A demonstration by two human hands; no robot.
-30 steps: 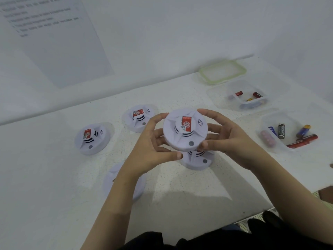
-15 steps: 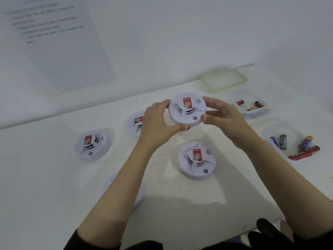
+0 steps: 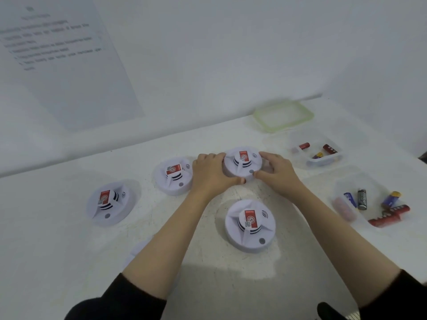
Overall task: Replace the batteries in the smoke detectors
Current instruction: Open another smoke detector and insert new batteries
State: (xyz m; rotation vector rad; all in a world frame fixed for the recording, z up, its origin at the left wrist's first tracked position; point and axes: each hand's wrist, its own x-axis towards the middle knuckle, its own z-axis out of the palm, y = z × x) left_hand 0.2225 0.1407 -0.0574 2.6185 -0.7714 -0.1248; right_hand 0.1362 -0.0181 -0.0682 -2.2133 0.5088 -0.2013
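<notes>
A white round smoke detector (image 3: 242,161) with a red label sits low at the far middle of the white table (image 3: 57,262). My left hand (image 3: 211,175) grips its left rim and my right hand (image 3: 276,173) grips its right rim. Three more detectors stand face up: one beside my left hand (image 3: 172,175), one at the far left (image 3: 108,203), one nearer me (image 3: 250,225). A further white round part (image 3: 136,251) lies mostly hidden under my left forearm. Loose batteries (image 3: 361,199) lie in a clear tray at the right.
A second clear tray (image 3: 323,160) at the back right holds red and blue batteries. A green-rimmed lid (image 3: 283,115) lies behind it near the wall. A red strip (image 3: 389,215) sits at the front tray's edge. A printed sheet (image 3: 60,56) hangs on the wall.
Both hands have carried the detector away from me and down, from mid-air above the near detector to the table's far middle.
</notes>
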